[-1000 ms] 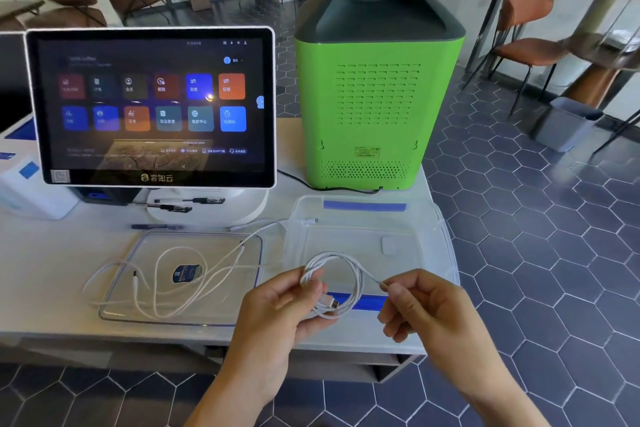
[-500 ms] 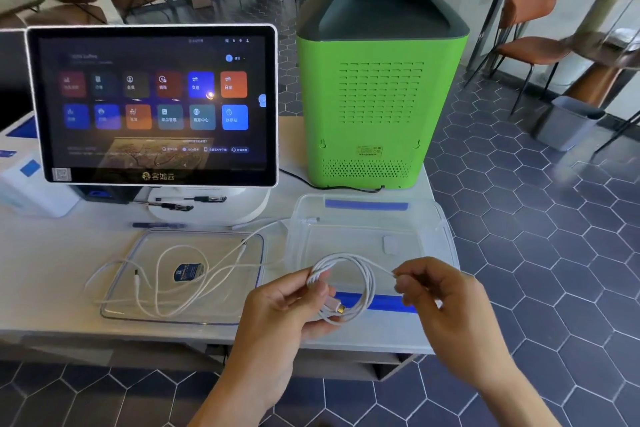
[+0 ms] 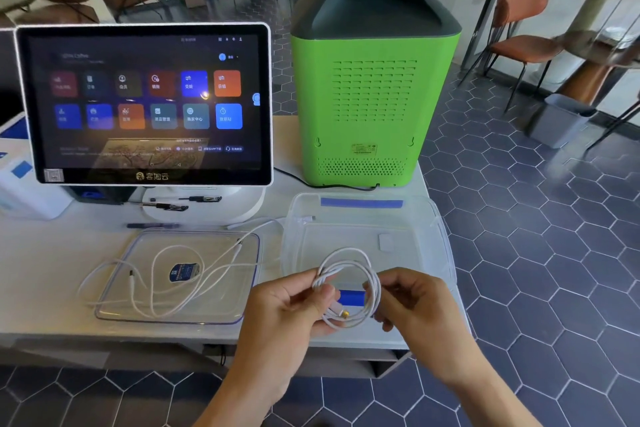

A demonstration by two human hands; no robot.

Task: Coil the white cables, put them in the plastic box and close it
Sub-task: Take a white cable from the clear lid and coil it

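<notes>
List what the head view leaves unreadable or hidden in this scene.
- Right hand fingertips: behind the coiled cable, so its grip is partly hidden.
- Loose cable on the lid: one cable or more, too tangled and thin to tell.
- Lid label: too small to read.
- White device: cut by the left edge.

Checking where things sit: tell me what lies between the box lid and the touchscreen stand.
In the head view, a dark pen lies on the table between the lid and the touchscreen stand. Otherwise that strip is bare.
</notes>
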